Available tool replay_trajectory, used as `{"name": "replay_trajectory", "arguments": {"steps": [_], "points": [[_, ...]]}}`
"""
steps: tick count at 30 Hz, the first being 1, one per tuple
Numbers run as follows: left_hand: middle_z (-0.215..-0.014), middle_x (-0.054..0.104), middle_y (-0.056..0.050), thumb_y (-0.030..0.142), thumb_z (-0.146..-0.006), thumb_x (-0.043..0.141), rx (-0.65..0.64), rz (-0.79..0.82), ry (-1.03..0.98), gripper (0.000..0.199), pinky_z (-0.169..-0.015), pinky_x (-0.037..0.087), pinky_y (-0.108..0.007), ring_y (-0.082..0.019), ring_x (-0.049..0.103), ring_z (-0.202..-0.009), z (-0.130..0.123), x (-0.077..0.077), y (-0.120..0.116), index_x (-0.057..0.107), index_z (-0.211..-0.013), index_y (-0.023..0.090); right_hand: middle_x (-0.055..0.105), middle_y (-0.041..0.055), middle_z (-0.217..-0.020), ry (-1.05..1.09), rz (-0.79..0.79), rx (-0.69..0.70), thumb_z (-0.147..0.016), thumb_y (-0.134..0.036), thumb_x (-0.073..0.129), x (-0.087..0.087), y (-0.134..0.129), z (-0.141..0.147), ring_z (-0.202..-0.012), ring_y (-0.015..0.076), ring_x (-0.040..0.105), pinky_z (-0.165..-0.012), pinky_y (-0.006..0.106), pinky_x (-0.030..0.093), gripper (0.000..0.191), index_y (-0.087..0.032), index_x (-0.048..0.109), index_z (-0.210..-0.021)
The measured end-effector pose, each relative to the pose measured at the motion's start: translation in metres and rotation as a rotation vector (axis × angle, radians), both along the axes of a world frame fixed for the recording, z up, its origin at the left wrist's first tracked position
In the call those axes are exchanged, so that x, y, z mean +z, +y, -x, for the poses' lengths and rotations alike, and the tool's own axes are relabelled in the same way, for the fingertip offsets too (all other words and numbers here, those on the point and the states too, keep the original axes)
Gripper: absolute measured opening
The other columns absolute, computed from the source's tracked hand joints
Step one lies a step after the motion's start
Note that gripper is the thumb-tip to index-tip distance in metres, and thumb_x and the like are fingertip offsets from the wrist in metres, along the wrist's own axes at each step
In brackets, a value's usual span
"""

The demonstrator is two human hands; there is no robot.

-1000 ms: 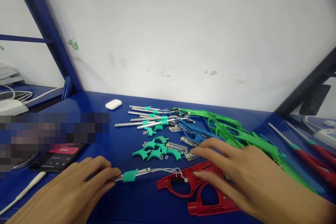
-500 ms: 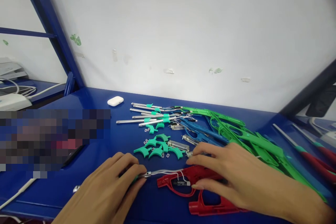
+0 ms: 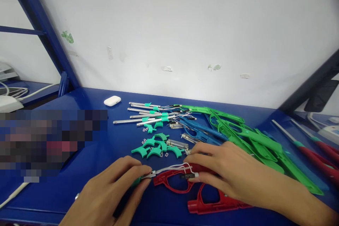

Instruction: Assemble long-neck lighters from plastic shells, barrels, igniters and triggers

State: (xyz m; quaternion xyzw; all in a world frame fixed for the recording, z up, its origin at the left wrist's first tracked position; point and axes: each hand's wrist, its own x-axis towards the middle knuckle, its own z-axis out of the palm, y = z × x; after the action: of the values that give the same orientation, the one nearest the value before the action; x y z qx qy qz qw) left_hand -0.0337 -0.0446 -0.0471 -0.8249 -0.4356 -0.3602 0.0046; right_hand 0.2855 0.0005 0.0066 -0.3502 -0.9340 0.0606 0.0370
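Observation:
My left hand (image 3: 113, 187) is closed on a metal lighter tube (image 3: 148, 174) with a green collar; its far end is hidden under my fingers. White wires (image 3: 172, 167) run from the tube to a small black igniter block (image 3: 187, 176) with a white end. My right hand (image 3: 225, 169) has its thumb and fingertips on that block, over a red handle shell (image 3: 169, 178) with a trigger loop. A second red handle shell (image 3: 201, 206) lies just nearer, partly under my right hand. Green curved triggers (image 3: 153, 151) and clear fuel tanks (image 3: 177, 144) lie beyond my hands.
Several metal tubes with green collars (image 3: 148, 116) lie at the back, beside a white earbud case (image 3: 112, 101). Blue shells (image 3: 201, 130) and green shells (image 3: 254, 139) are piled on the right. Red lighters (image 3: 309, 152) lie far right. The left side is blurred out.
My right thumb and fingers have closed on the black igniter block and raised it slightly off the red shell. The left hand with the tube has shifted a little rightward. The view has tilted slightly.

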Motion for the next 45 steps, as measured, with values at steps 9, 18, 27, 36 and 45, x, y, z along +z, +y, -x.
{"name": "replay_trajectory", "arguments": {"steps": [9, 18, 27, 36, 45], "points": [[-0.127, 0.075, 0.001, 0.030, -0.118, 0.053, -0.023, 0.055, 0.115, 0.031, -0.098, 0.063, -0.015, -0.011, 0.080, -0.108, 0.006, -0.017, -0.006, 0.070, -0.142, 0.039, 0.076, -0.0009, -0.128, -0.001, 0.036, -0.012, -0.121, -0.047, 0.051, -0.001, -0.002, -0.002, -0.091, 0.0209, 0.081, -0.073, 0.039, 0.057, 0.030, -0.035, 0.072, -0.138], [-0.108, 0.076, 0.001, 0.026, -0.120, 0.048, -0.062, -0.049, 0.093, 0.025, -0.083, 0.066, -0.018, -0.013, 0.078, -0.089, -0.003, -0.009, -0.003, 0.073, -0.123, 0.031, 0.075, -0.0020, -0.128, 0.015, 0.016, 0.027, -0.122, -0.055, 0.042, -0.006, 0.003, -0.002, -0.090, 0.0211, 0.082, -0.068, 0.039, 0.055, 0.037, -0.035, 0.070, -0.136], [-0.105, 0.078, -0.005, 0.047, -0.117, 0.055, 0.008, -0.011, 0.065, 0.033, -0.090, 0.069, -0.030, -0.022, 0.078, -0.098, -0.018, -0.005, -0.001, 0.082, -0.128, 0.032, 0.075, -0.0025, -0.127, 0.013, -0.009, 0.029, -0.121, -0.054, 0.045, -0.009, 0.004, -0.002, -0.089, 0.0211, 0.081, -0.065, 0.039, 0.051, 0.034, -0.035, 0.070, -0.134], [-0.106, 0.079, -0.003, 0.035, -0.114, 0.061, 0.001, -0.039, 0.109, 0.024, -0.089, 0.069, -0.029, -0.020, 0.078, -0.094, -0.020, -0.003, -0.004, 0.081, -0.127, 0.033, 0.077, -0.0023, -0.127, 0.028, -0.047, 0.039, -0.119, -0.047, 0.055, -0.010, 0.002, -0.001, -0.084, 0.0213, 0.080, -0.064, 0.039, 0.051, 0.027, -0.034, 0.072, -0.135], [-0.112, 0.080, -0.003, 0.029, -0.115, 0.055, -0.014, -0.016, 0.139, 0.030, -0.089, 0.069, -0.027, -0.018, 0.079, -0.095, -0.005, -0.009, -0.001, 0.078, -0.133, 0.033, 0.081, -0.0082, -0.113, 0.104, 0.166, -0.067, -0.113, -0.053, 0.068, 0.014, -0.005, -0.003, -0.086, 0.0193, 0.077, -0.072, 0.034, 0.048, 0.021, -0.037, 0.072, -0.126]]}}
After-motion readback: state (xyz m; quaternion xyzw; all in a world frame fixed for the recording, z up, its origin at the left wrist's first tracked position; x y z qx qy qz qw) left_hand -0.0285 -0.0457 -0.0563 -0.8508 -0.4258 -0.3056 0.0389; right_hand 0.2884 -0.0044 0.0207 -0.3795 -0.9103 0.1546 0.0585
